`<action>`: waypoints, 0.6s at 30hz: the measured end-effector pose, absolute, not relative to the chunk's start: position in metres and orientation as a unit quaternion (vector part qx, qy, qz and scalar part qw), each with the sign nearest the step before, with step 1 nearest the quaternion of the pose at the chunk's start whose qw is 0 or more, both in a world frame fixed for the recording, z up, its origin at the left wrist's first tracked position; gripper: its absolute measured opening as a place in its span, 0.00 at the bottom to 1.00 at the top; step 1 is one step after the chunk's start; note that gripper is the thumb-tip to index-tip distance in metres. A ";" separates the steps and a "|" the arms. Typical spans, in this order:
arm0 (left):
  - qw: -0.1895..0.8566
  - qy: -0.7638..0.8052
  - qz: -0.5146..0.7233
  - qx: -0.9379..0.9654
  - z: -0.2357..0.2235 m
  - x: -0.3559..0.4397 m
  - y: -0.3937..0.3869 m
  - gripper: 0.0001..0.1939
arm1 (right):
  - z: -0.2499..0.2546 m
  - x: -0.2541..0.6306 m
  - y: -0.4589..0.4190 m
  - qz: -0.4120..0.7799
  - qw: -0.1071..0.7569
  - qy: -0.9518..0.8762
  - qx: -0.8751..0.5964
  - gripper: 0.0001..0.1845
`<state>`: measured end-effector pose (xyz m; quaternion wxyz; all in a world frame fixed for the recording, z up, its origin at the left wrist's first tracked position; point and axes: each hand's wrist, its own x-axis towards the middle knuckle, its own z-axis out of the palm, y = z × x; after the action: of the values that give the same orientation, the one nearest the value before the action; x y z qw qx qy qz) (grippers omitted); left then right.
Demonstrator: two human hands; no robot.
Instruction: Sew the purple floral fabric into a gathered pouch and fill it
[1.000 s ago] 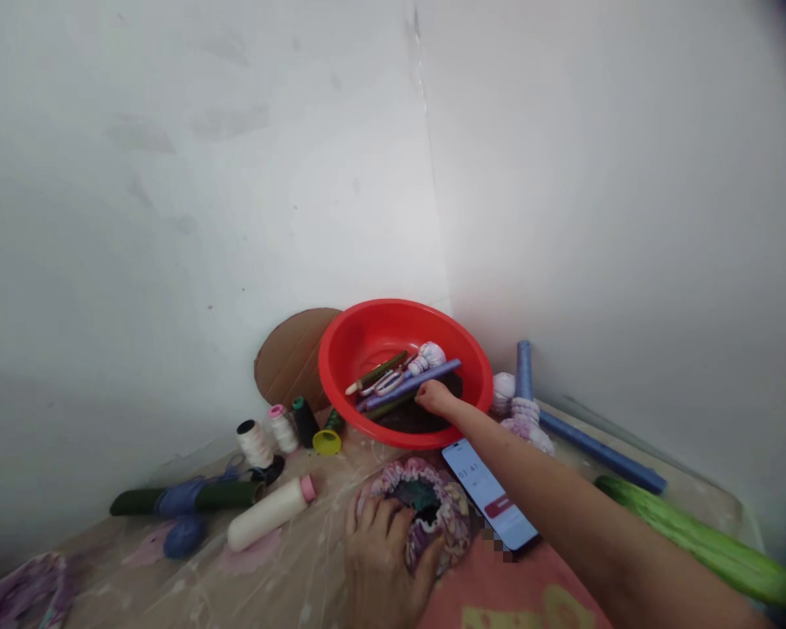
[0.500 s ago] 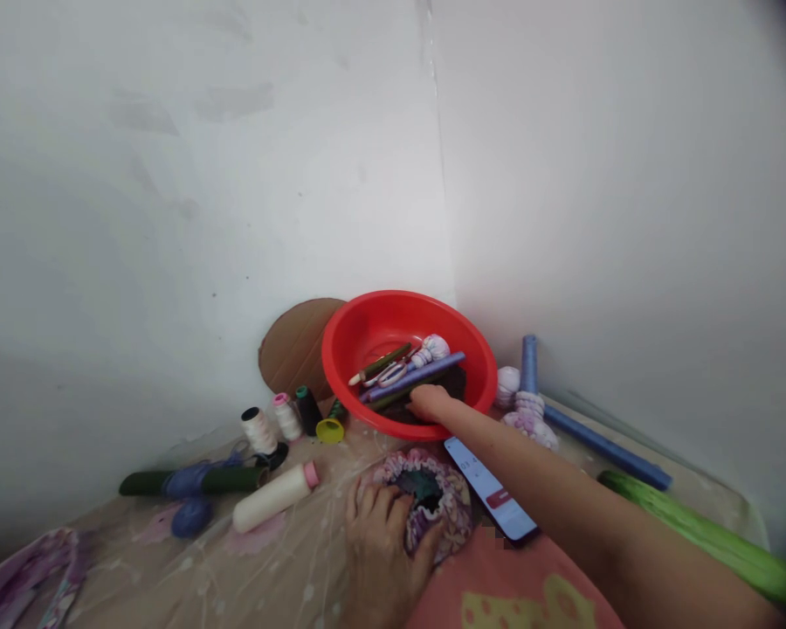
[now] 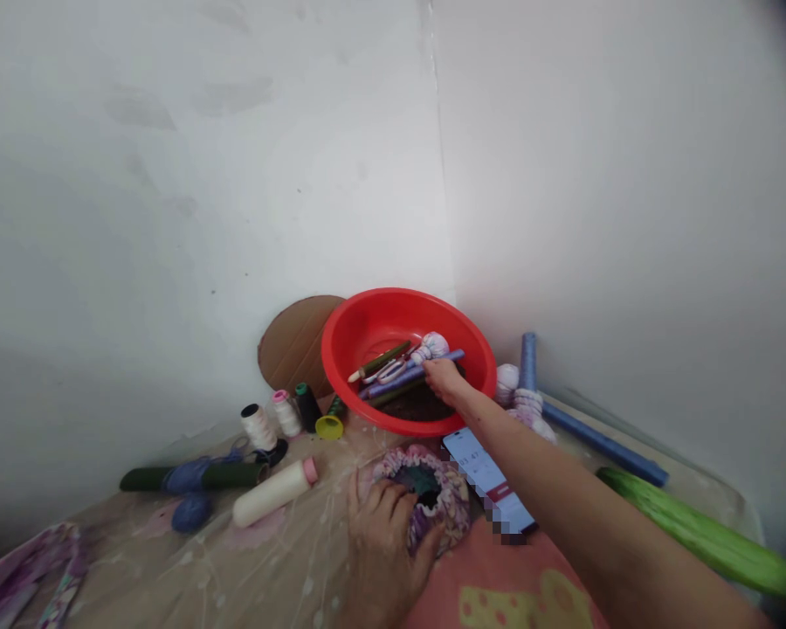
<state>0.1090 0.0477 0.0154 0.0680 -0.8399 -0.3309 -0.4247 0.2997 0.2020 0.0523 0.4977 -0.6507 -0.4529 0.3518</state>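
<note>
My left hand lies over the near left side of a gathered floral cloth pouch, its fingers and thumb gripping the ruffled edge. The pouch's mouth faces up and shows a dark green inside. Reaching over the near right rim of a red plastic basin, my right hand is closed, with its fingertips against a purple-blue wrapped rod. Whatever those fingers hold is hidden. Beside the rod in the basin lie scissors, a cloth-headed piece, a green stick and dark material.
Several thread spools and a cream bottle-shaped cone stand or lie left. Blue yarn sits by a green tube. A phone, blue rod and long green gourd are right. Cardboard leans behind.
My right hand has lifted from the dark material in the basin and shifted slightly up and right to the purple-blue rod. My left hand stays on the pouch.
</note>
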 end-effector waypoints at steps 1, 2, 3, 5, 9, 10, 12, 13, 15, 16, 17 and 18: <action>0.063 -0.322 -0.424 -0.844 0.016 0.109 0.047 0.09 | 0.057 0.298 0.199 0.376 0.516 -0.436 -0.634 0.12; 0.057 -0.316 -0.423 -0.848 0.016 0.110 0.047 0.08 | 0.061 0.296 0.195 0.399 0.532 -0.422 -0.616 0.12; 0.053 -0.308 -0.421 -0.851 0.015 0.110 0.047 0.07 | 0.066 0.293 0.191 0.423 0.545 -0.410 -0.597 0.12; 0.045 -0.297 -0.420 -0.857 0.012 0.109 0.047 0.05 | 0.073 0.286 0.181 0.468 0.562 -0.391 -0.559 0.13; 0.029 -0.294 -0.407 -0.864 0.002 0.107 0.050 0.05 | 0.078 0.264 0.152 0.549 0.565 -0.375 -0.489 0.13; 0.025 -0.295 -0.403 -0.866 0.000 0.107 0.050 0.05 | 0.076 0.258 0.144 0.565 0.562 -0.371 -0.476 0.13; 0.020 -0.290 -0.397 -0.871 -0.002 0.107 0.051 0.05 | 0.070 0.244 0.128 0.590 0.556 -0.366 -0.457 0.14; 0.019 -0.286 -0.397 -0.872 -0.002 0.108 0.051 0.06 | 0.065 0.237 0.121 0.599 0.553 -0.364 -0.451 0.14; 0.021 -0.281 -0.398 -0.873 -0.001 0.109 0.050 0.06 | 0.056 0.226 0.110 0.605 0.555 -0.362 -0.442 0.13; 0.022 -0.280 -0.397 -0.874 -0.001 0.109 0.049 0.07 | 0.051 0.222 0.106 0.603 0.557 -0.362 -0.441 0.13; 0.022 -0.279 -0.396 -0.875 0.000 0.109 0.049 0.07 | 0.047 0.218 0.103 0.599 0.561 -0.363 -0.441 0.13; 0.022 -0.280 -0.395 -0.875 0.001 0.109 0.049 0.07 | 0.043 0.216 0.101 0.594 0.565 -0.364 -0.443 0.13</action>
<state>0.1095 0.0486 0.0007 0.0225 -0.8747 -0.2799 -0.3951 0.2160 0.1011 0.0426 0.5645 -0.4428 -0.3642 0.5938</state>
